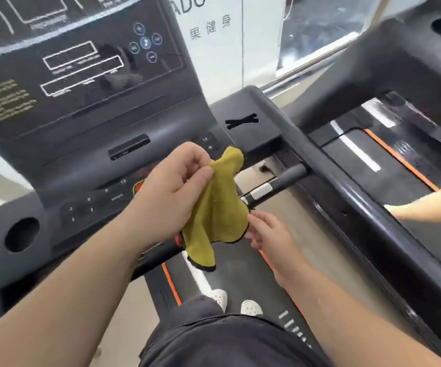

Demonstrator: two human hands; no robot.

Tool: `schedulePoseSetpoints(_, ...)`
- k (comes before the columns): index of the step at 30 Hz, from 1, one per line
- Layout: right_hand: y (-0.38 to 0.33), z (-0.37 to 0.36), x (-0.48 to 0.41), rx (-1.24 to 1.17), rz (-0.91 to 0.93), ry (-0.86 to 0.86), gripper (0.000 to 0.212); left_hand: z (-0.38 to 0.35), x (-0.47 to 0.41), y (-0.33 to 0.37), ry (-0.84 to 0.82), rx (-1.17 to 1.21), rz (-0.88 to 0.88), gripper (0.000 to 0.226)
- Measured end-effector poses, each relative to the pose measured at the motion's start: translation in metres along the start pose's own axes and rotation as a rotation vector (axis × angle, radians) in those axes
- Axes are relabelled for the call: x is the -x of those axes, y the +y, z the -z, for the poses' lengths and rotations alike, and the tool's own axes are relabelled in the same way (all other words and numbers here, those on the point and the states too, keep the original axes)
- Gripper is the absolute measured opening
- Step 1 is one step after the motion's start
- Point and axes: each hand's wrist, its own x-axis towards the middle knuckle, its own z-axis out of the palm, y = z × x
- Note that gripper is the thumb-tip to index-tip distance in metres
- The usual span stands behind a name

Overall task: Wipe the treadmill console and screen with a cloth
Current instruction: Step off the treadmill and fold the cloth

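Left hand (173, 197) up front, thumb and forefinger pinched tight on the top edge of the yellow cloth (218, 207), one cloth only, with a thin black hem, hanging limp in folds below the grip. It dangles in the air in front of the console's button panel, not touching the screen. Right hand (268, 234) sits lower and to the right, fingers loosely spread, the fingertips (252, 217) just at the cloth's right hem (touching or a hair off, hard to call through the blur).

Out from the hands: the treadmill console (87, 160), dark grey, with numbered keys reading 3, 6, 9 and 12 and a "PROG" label on the lower left, another 12 key up by the cloth's top corner. A round cup holder (22, 234) is sunk in the left wing of the console. Above it all the glossy black screen (81, 62) tilts back, white outlined boxes and five round media icons printed on it, yellow small print at lower left. A handlebar (275, 185) with silver sensor bands pokes out to the right of the cloth.

Below, two white perforated shoes (236, 303) stand on the belt (240, 268), orange strips along each side. To the right, a second treadmill (386, 75), and one more arm (431, 205) reaching in from the frame's right edge.
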Motion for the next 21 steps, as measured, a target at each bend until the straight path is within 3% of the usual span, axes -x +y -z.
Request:
schedulePoseSetpoints(6, 0.020, 0.050, 0.031, -0.342, -0.034, 0.033, 0.040, -0.049, -0.032, -0.014, -0.149, 0.020, -0.041, 0.013)
schedulePoseSetpoints(10, 0.038, 0.067, 0.065, -0.315, -0.067, 0.180, 0.094, -0.081, -0.050, -0.028, -0.304, 0.050, -0.011, 0.016)
schedulePoseSetpoints(12, 0.050, 0.074, 0.088, -0.204, -0.085, 0.297, 0.110, -0.099, -0.054, -0.037, -0.375, 0.022, -0.006, 0.015)
schedulePoseSetpoints(16, 0.086, 0.087, 0.136, -0.157, -0.164, 0.664, 0.104, -0.139, -0.052, -0.051, -0.565, -0.133, -0.067, 0.012)
schedulePoseSetpoints(18, 0.101, 0.088, 0.164, -0.147, -0.200, 0.882, 0.092, -0.162, -0.043, -0.053, -0.672, -0.145, -0.046, 0.011)
schedulePoseSetpoints(21, 0.119, 0.085, 0.208, -0.132, -0.241, 1.072, 0.061, -0.194, -0.026, -0.046, -0.789, -0.152, -0.012, 0.018)
